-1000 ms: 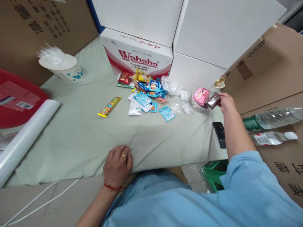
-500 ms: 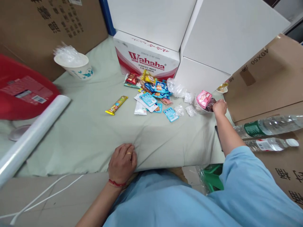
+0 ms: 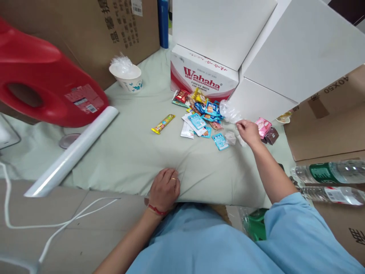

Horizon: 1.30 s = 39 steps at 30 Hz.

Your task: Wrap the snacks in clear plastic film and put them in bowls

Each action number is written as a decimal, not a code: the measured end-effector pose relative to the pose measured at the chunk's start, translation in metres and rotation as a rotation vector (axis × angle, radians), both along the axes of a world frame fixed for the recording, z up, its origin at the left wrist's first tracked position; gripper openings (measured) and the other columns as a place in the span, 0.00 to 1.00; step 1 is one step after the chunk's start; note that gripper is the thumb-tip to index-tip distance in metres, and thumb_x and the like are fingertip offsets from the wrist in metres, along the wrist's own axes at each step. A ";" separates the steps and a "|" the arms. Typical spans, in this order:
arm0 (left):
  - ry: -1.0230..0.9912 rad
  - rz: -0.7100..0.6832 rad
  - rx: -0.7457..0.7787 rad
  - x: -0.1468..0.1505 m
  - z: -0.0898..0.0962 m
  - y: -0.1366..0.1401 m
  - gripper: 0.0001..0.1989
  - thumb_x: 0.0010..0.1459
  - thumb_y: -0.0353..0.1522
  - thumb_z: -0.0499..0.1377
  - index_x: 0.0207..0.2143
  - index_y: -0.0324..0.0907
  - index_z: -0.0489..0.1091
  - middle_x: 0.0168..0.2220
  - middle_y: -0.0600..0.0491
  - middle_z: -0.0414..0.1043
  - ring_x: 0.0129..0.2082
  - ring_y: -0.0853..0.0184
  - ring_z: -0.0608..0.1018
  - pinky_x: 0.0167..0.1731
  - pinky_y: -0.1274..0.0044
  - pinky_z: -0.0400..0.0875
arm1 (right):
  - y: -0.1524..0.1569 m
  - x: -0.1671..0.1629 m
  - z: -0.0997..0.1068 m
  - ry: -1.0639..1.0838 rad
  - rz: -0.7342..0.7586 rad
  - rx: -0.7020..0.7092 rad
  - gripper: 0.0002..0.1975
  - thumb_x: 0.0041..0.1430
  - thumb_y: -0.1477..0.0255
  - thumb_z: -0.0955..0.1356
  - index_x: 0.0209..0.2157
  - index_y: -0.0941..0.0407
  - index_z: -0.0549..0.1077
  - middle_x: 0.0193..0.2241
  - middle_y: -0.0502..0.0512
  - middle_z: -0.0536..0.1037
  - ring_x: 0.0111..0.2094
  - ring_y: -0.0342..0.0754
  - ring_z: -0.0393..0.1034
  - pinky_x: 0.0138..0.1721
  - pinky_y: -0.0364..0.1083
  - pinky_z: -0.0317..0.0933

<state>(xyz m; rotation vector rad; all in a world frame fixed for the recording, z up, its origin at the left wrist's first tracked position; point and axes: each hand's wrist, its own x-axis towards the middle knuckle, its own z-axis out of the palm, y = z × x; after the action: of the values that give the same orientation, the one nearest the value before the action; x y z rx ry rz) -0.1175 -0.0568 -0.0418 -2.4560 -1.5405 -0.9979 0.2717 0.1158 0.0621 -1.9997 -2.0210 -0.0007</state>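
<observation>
1. We have a cloth-covered table [image 3: 128, 148] under everything.
2. Behind it: tall white boxes [image 3: 310, 49], plus a brown cardboard box [image 3: 82, 30] at far left.
3. Red jug [image 3: 54, 72] on the left side, white roll [image 3: 74, 150] lying slantwise just in front.
4. Red-and-white carton [image 3: 205, 72] at the back; we read "Wahaha" on it.
5. Two clear bottles [image 3: 327, 172] off to the right.
6. Snack pile [image 3: 201, 114] in front of the carton.
7. Our hands are well apart. Left hand [image 3: 164, 188]: palm down at the near table edge, fingers bent; we can't tell what's under it. Right hand [image 3: 247, 131]: fingertips drawn together at the clear plastic; we can't tell whether they pinch it.
8. Paper cup [image 3: 129, 82] near the back left, clear film poking out.
9. Clear plastic [image 3: 227, 109]: crumpled, right of the pile.
10. Yellow bar [image 3: 163, 124]: alone, left of the pile.
11. Pink packet [image 3: 262, 127] and brown packet [image 3: 272, 136]: together, right of our right hand.
</observation>
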 end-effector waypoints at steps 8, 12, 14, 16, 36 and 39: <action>-0.050 -0.008 -0.008 0.000 -0.002 -0.001 0.10 0.60 0.23 0.59 0.44 0.38 0.76 0.43 0.43 0.79 0.47 0.55 0.76 0.50 0.65 0.74 | -0.025 -0.008 -0.041 0.117 -0.141 -0.266 0.05 0.55 0.71 0.68 0.31 0.56 0.77 0.28 0.56 0.79 0.30 0.50 0.70 0.35 0.45 0.60; -0.132 -0.045 -0.004 -0.003 -0.002 -0.002 0.09 0.61 0.24 0.59 0.43 0.38 0.75 0.42 0.43 0.78 0.46 0.56 0.76 0.50 0.65 0.75 | -0.064 -0.019 -0.058 0.375 -0.185 -0.092 0.13 0.62 0.64 0.63 0.39 0.56 0.75 0.30 0.55 0.79 0.30 0.49 0.70 0.35 0.46 0.64; -0.157 -0.061 0.000 -0.004 -0.002 -0.003 0.08 0.61 0.24 0.59 0.43 0.38 0.75 0.41 0.44 0.78 0.46 0.57 0.76 0.50 0.65 0.75 | -0.074 -0.027 -0.062 0.434 -0.242 0.066 0.15 0.62 0.61 0.64 0.39 0.56 0.75 0.33 0.56 0.78 0.31 0.49 0.69 0.38 0.48 0.65; -0.168 -0.085 -0.009 -0.005 -0.003 -0.003 0.08 0.62 0.24 0.58 0.42 0.39 0.75 0.41 0.44 0.78 0.45 0.57 0.76 0.49 0.65 0.76 | -0.071 -0.034 -0.063 0.356 -0.287 0.168 0.17 0.61 0.58 0.66 0.43 0.56 0.76 0.40 0.59 0.78 0.34 0.50 0.70 0.42 0.50 0.66; -1.474 -0.179 -1.286 0.064 0.051 0.011 0.28 0.43 0.47 0.76 0.39 0.40 0.71 0.43 0.48 0.77 0.44 0.62 0.79 0.41 0.72 0.77 | -0.173 -0.180 -0.050 1.064 0.033 -0.029 0.09 0.63 0.60 0.72 0.38 0.50 0.80 0.31 0.50 0.80 0.31 0.47 0.70 0.36 0.46 0.65; -1.576 -0.117 -1.239 0.060 0.040 0.014 0.25 0.41 0.43 0.77 0.36 0.40 0.73 0.37 0.52 0.77 0.38 0.66 0.78 0.40 0.74 0.76 | -0.166 -0.173 -0.052 1.362 -0.135 -0.027 0.12 0.59 0.58 0.75 0.36 0.52 0.77 0.23 0.45 0.72 0.24 0.42 0.62 0.26 0.42 0.58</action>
<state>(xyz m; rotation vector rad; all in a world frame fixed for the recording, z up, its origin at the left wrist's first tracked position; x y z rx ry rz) -0.0574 -0.0427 -0.0018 -1.8686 -3.0681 -3.2167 0.0987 -0.0500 0.0106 -1.3852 -0.9652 1.0349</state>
